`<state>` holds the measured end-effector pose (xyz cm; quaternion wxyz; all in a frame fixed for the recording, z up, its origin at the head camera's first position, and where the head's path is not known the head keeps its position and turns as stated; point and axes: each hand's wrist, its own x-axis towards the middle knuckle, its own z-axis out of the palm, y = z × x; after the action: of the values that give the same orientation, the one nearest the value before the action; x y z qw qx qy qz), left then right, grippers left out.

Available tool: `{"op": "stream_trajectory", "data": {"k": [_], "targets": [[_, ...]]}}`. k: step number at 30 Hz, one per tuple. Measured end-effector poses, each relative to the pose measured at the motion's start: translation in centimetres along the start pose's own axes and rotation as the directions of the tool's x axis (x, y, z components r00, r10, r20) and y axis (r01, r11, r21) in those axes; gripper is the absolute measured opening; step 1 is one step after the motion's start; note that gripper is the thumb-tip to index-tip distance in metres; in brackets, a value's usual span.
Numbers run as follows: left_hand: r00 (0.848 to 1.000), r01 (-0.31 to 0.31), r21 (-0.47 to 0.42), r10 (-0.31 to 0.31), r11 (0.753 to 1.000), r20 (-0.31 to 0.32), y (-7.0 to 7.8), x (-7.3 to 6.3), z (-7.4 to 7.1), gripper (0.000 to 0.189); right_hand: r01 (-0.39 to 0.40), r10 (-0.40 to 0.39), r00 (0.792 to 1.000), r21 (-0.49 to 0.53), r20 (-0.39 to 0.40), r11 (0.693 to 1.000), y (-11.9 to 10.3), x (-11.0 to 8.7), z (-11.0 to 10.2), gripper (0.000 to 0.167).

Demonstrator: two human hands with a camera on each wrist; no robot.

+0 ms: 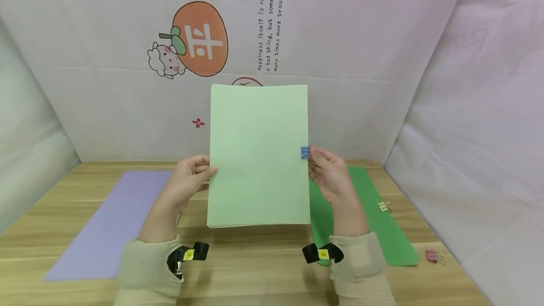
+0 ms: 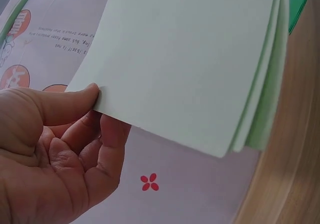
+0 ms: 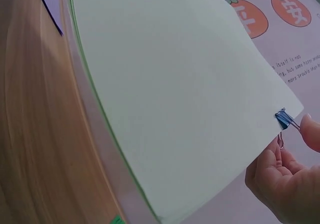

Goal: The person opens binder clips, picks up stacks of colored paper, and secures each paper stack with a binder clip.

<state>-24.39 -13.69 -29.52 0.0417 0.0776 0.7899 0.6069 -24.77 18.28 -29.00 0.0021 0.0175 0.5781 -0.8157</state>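
Observation:
Several pale green sheets of paper (image 1: 259, 155) are held upright as a stack above the table. The left hand (image 1: 191, 181) pinches the stack's left edge, thumb in front and curled fingers behind, as the left wrist view shows. On the right edge sits a blue binder clip (image 1: 305, 153) with its wire handles pointing outward. The right hand (image 1: 333, 176) has its thumb and fingers at those handles. In the right wrist view the clip's handles (image 3: 295, 125) run between thumb and fingers. Along the bottom the sheets fan slightly apart in the left wrist view.
Purple paper (image 1: 110, 225) lies on the wooden table (image 1: 250, 268) at left, green paper (image 1: 382, 230) at right. A yellow binder clip (image 1: 384, 206) is on the green paper's right edge, and a pink binder clip (image 1: 432, 255) lies further right. A printed cloth (image 1: 340, 41) hangs behind.

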Motion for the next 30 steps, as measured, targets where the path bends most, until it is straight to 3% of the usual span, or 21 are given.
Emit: {"op": "stream_trajectory", "data": {"k": [9, 15, 20, 30], "targets": [[0.999, 0.032, 0.053, -0.032, 0.998, 0.011, -0.6, 0.3, -0.1, 0.027, -0.056, 0.056, 0.998, -0.082, 0.002, 0.995, 1.2, 0.8, -0.3, 0.011], [0.998, 0.052, 0.123, -0.055, 0.991, 0.019, -1.1, 0.5, -0.1, 0.031, -0.090, 0.092, 0.996, -0.153, 0.011, 0.984, 2.0, 1.4, -0.5, 0.030], [0.998, 0.048, 0.191, -0.053, 0.980, 0.022, -1.4, 0.7, 0.2, 0.027, -0.113, 0.118, 0.993, -0.252, 0.004, 0.961, 2.8, 1.8, -0.7, 0.046], [0.997, 0.012, 0.260, -0.032, 0.966, 0.071, -1.9, 1.0, 0.7, 0.013, -0.151, 0.141, 0.989, -0.407, -0.054, 0.901, 4.3, 2.2, -0.8, 0.048]]}}
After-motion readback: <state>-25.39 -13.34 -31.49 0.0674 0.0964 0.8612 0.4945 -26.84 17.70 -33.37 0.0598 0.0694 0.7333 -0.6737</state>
